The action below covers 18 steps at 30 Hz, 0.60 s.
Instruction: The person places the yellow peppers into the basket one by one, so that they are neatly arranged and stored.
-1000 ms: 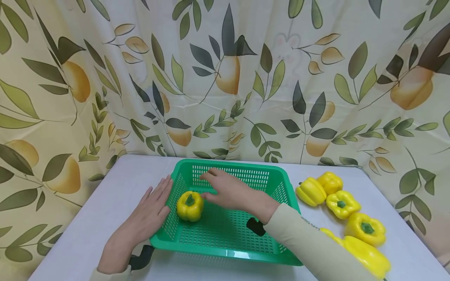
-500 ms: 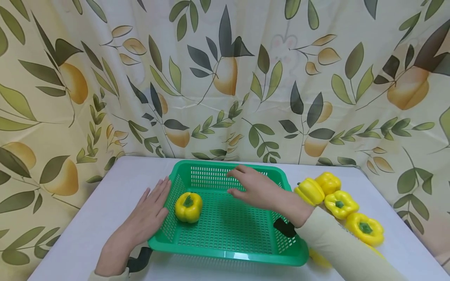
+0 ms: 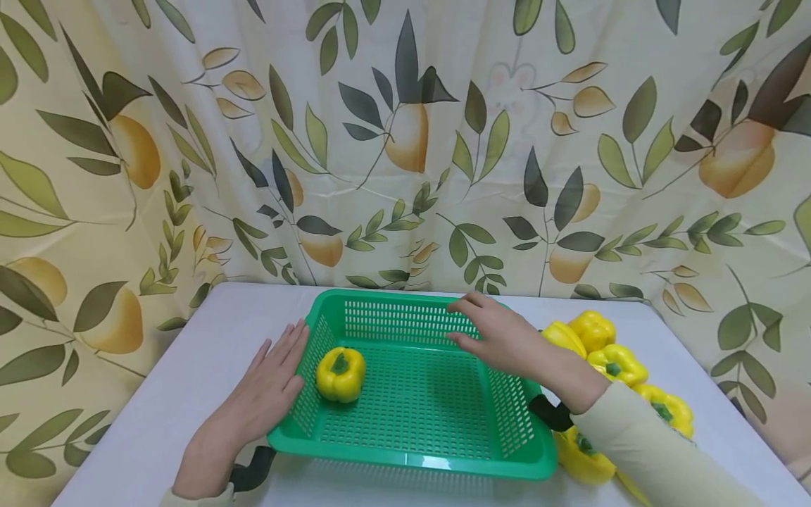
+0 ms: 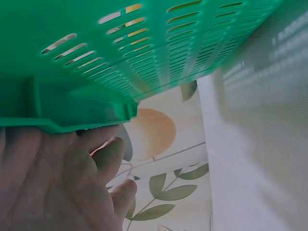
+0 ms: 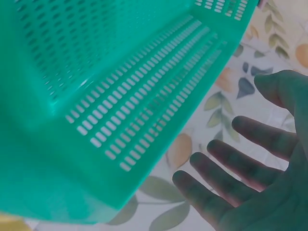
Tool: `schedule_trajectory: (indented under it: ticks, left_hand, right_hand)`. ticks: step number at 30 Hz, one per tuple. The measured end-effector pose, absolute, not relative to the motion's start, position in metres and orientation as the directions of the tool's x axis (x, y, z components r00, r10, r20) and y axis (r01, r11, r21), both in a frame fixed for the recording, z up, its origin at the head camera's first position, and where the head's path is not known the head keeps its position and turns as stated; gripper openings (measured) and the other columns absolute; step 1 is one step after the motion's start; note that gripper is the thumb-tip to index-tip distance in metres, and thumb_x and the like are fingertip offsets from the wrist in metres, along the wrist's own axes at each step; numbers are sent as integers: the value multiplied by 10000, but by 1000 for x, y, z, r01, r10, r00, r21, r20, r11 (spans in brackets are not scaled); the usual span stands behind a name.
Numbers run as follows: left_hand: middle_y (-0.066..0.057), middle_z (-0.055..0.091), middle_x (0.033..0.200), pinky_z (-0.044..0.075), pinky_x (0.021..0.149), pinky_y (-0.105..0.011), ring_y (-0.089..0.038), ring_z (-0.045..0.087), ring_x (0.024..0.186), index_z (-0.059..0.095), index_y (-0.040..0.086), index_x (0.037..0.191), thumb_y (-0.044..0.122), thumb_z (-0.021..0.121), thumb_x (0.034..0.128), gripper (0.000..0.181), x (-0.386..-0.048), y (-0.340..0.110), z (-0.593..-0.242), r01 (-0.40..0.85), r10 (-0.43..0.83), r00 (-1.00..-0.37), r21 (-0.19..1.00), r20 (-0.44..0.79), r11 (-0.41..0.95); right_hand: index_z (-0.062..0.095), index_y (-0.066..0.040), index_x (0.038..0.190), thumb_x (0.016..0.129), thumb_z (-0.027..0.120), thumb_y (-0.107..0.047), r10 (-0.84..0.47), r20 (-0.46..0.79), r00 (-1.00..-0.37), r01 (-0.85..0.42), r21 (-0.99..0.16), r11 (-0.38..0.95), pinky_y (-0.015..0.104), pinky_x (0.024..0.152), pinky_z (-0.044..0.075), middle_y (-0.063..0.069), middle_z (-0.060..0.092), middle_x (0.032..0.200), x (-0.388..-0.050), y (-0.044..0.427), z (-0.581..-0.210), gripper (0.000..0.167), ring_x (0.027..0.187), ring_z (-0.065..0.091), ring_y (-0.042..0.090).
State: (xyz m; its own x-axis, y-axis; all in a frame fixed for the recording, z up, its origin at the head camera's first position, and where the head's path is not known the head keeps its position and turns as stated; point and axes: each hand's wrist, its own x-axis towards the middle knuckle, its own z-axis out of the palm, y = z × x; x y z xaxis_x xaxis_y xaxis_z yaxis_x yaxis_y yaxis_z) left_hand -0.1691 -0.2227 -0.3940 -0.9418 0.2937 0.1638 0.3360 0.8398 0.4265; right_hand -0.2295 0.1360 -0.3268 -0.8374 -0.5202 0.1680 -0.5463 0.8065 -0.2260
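Note:
A green perforated plastic basket (image 3: 418, 461) stands on the table, with one yellow bell pepper (image 3: 341, 374) inside near its left wall. My left hand (image 3: 262, 391) rests on the basket's left rim with fingers straight; in the left wrist view the fingers (image 4: 62, 163) touch the underside of that rim. Above the right part of the basket hovers my right hand (image 3: 503, 338), holding nothing. Its fingers (image 5: 240, 163) are spread and apart from the basket in the right wrist view. Right of the basket lie several yellow bell peppers (image 3: 593, 329), partly hidden by the right forearm.
The table (image 3: 253, 317) has a white cover. A curtain (image 3: 405, 211) printed with fruit and leaves hangs behind its back edge. Dark straps sit at both wrists, the right one (image 3: 550, 413) over the basket's right rim.
My right hand has moved away from the pepper in the basket, rightward toward the basket's right side. The left hand stays on the rim, and the pepper inside has not moved.

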Motion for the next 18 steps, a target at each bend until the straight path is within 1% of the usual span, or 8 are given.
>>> schedule_trajectory:
  ticks: [3, 12, 18]
  left_hand:
    - [-90, 121, 1676, 78, 1229, -598, -327, 128, 1547, 187, 48, 1581, 144, 380, 980, 638, -170, -222, -394, 336, 293, -942, 423, 165, 841]
    - [-88, 119, 1677, 76, 1231, -595, -321, 120, 1549, 181, 52, 1583, 143, 375, 981, 639, -171, -222, -394, 330, 288, -944, 429, 161, 841]
    - [-86, 122, 1676, 80, 1232, -592, -317, 123, 1549, 187, 47, 1580, 139, 378, 978, 638, -170, -222, -394, 329, 286, -944, 427, 164, 842]
  right_hand:
    - [611, -48, 1289, 948, 651, -304, -506, 172, -845, -533, -217, 818, 458, 905, 564, 105, 616, 1212, -230, 145, -328, 428, 1057, 627, 261]
    - [619, -28, 1272, 936, 653, -269, -452, 164, -877, -479, -202, 855, 494, 871, 578, 146, 621, 1219, -232, 170, -328, 415, 1038, 638, 297]
    - [604, -51, 1291, 950, 635, -258, -414, 155, -897, -440, -221, 870, 566, 934, 536, 170, 592, 1306, -230, 188, -324, 401, 1148, 607, 369]
